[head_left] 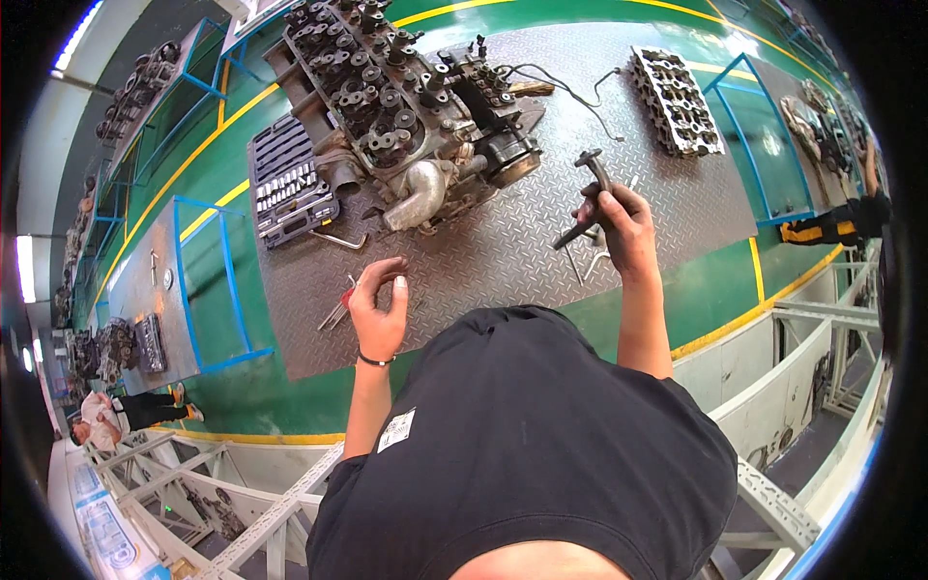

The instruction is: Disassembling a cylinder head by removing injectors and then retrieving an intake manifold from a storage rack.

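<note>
Black cloth covers the person's chest in a shirt (512,396), closest of all. Past it, the left hand (381,307) is half open, with bent fingers and a gap by the thumb, and it looks empty. Just beside it, on the left, a red tool (347,296) lies on the metal table (464,271), which has a bumpy top. Over to the right, the right hand (626,224) is closed around a dark metal part (598,171), up above the table. The part's wide top sticks out past the thumb, and a dark end pokes out low on the hand's left side; I cannot tell if they are one piece. Thin silver tools (599,258) lie just below that hand. Farther away, a bent rod (340,239) lies beside an open tool case (288,188) full of shiny bits. Next to the case sits a big, dirty engine (387,116). A thin black wire (570,93) curls to its right, and then comes a metal block full of holes (677,101). Beyond the table are green floor (227,280) and blue frames (232,285).
</note>
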Tool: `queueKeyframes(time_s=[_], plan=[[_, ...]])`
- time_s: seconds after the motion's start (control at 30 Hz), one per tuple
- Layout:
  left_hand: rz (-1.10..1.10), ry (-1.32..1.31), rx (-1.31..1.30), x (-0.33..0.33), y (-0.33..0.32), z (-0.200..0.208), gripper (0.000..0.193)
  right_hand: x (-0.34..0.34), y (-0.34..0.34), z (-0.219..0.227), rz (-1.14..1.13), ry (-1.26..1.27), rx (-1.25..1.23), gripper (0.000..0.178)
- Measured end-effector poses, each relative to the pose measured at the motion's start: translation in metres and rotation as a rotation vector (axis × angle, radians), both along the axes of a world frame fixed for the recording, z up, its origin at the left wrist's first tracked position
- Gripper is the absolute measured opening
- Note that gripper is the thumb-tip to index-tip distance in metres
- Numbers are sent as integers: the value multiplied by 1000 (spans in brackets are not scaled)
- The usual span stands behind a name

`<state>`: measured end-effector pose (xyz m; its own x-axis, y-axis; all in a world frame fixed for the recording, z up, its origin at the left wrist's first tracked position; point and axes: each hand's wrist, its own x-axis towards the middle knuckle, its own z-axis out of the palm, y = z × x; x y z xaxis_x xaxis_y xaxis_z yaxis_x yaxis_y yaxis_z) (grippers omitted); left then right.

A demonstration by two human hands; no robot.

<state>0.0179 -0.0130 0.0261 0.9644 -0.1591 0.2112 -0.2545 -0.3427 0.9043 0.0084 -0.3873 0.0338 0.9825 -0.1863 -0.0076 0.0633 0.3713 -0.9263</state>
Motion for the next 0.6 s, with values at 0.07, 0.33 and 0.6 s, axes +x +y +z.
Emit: queueKeyframes(time_s=[0.07,0.33,0.6], plan=[[29,26,-4,-1,-4,2,22,5,-6,-4,84,-73,55,34],[-155,277,173,-13,-55,11,37,17,2,-14,412,-28,211,39],[-421,266,191,3,-139,2,64,28,47,-3,381,89,361,39]])
